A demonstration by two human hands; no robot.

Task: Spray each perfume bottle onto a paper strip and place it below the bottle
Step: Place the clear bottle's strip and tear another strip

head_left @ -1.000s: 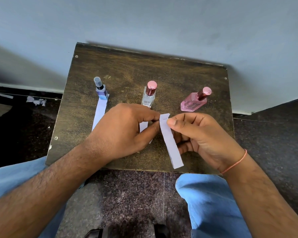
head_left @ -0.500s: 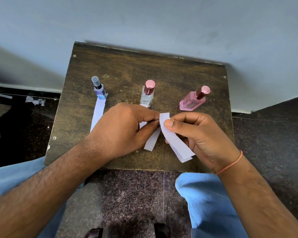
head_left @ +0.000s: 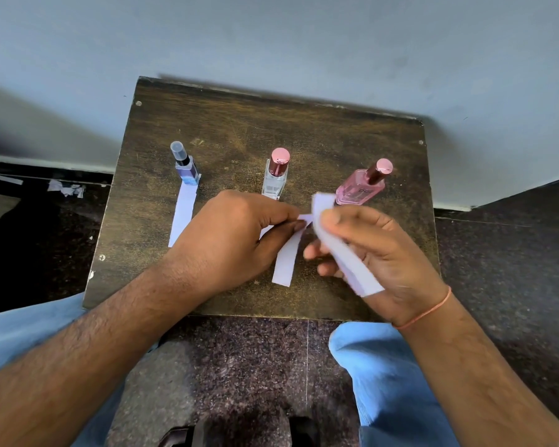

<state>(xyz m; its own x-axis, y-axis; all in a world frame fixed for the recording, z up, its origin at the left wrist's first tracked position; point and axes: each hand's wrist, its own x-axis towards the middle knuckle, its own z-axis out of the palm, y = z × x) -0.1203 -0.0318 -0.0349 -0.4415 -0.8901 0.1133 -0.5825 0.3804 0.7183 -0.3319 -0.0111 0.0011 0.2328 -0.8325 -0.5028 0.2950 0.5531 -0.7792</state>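
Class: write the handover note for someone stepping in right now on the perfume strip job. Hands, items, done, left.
Left hand pinches the top of one paper strip that hangs down to the table.
Right hand holds the spare strips, blurred.
Blue bottle, clear bottle and pink bottle stand in a row on the wooden table.
Done: a placed strip lies below the blue bottle.
Left: no strip lies flat below the clear or pink bottle yet.
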